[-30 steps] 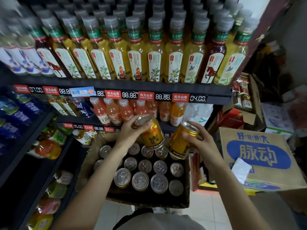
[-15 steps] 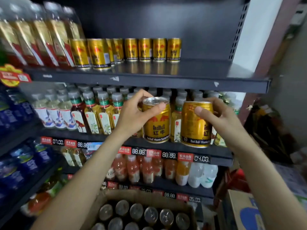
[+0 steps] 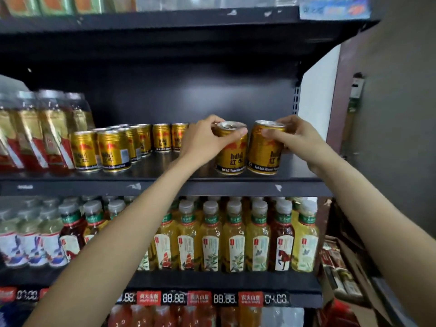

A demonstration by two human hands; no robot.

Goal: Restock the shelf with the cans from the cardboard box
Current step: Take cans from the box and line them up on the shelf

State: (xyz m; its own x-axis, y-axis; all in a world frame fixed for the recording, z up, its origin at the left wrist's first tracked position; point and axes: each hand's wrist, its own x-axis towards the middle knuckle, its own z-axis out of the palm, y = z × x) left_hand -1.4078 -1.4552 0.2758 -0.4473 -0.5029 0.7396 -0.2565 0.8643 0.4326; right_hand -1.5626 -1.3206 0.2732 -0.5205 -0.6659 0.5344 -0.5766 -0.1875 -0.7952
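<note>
My left hand (image 3: 203,138) grips a gold Red Bull can (image 3: 232,153) by its rim, thumb in front and fingers behind. My right hand (image 3: 293,135) grips a second gold can (image 3: 264,152) the same way. Both cans stand side by side, almost touching, at or just above the dark shelf board (image 3: 165,182), near its right end. A row of several matching gold cans (image 3: 113,149) stands on the same shelf to the left. The cardboard box is out of view.
Tall bagged gold and red drinks (image 3: 35,131) fill the shelf's left end. Tea bottles (image 3: 236,237) line the shelf below, above price tags (image 3: 200,298). The shelf's back panel (image 3: 188,95) is bare behind the cans. A wall (image 3: 389,114) closes the right side.
Both hands have risen from the box, past the tea bottle shelf, onto the upper shelf, each carrying its can. The cans now sit at shelf level, and the box has dropped out of view.
</note>
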